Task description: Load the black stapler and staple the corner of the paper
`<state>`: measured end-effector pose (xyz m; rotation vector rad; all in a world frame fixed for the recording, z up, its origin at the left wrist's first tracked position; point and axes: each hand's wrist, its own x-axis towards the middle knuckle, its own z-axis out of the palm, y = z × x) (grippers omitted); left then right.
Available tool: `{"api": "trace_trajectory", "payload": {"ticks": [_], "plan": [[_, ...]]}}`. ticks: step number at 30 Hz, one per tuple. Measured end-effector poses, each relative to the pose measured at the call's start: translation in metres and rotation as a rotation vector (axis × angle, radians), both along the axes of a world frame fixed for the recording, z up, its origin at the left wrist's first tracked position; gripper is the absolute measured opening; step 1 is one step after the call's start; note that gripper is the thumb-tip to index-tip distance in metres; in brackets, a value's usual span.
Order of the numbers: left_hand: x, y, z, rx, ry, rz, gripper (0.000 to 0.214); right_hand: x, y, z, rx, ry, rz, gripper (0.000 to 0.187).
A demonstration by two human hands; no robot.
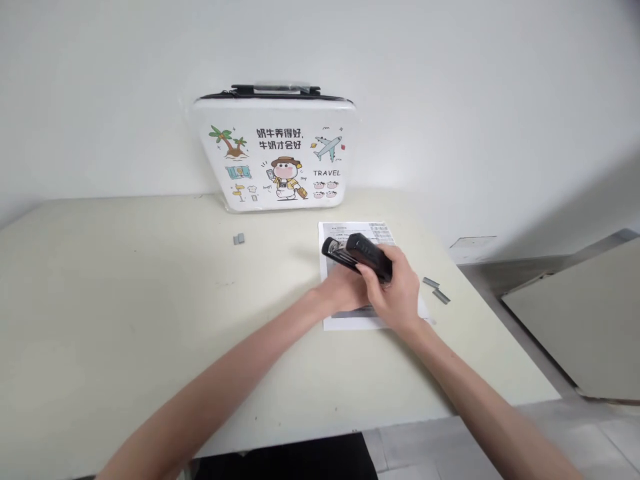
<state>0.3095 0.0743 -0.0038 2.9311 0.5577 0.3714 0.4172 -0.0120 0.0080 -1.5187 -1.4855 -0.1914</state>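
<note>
My right hand (400,290) is closed around a black stapler (356,255), held just above a printed sheet of paper (350,233) on the cream table (150,300). The stapler's front end points to the upper left. My left hand (339,292) lies under and beside the stapler, against the paper; its fingers are mostly hidden by the right hand and the stapler. Two strips of staples (436,289) lie on the table just right of the paper.
A white cartoon-printed carry case (274,150) with a black handle stands against the wall at the back. A small staple strip (239,239) lies left of the paper. The table's right edge drops to a grey floor (525,427), and another light surface (590,320) is at the right.
</note>
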Motion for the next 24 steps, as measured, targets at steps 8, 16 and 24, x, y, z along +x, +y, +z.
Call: {"api": "trace_trajectory", "payload": {"ticks": [8, 16, 24], "plan": [[-0.179, 0.030, 0.012, -0.350, -0.340, 0.404, 0.061, -0.005, 0.006, -0.007, -0.075, 0.090, 0.130, 0.036], [-0.218, 0.035, 0.019, -0.825, -0.914, 0.542, 0.044, -0.071, 0.049, 0.004, -0.281, 0.060, 0.380, 0.035], [-0.216, 0.038, 0.012, -0.911, -0.992, 0.511, 0.039, -0.098, 0.060, -0.010, -0.349, 0.031, 0.471, 0.032]]}}
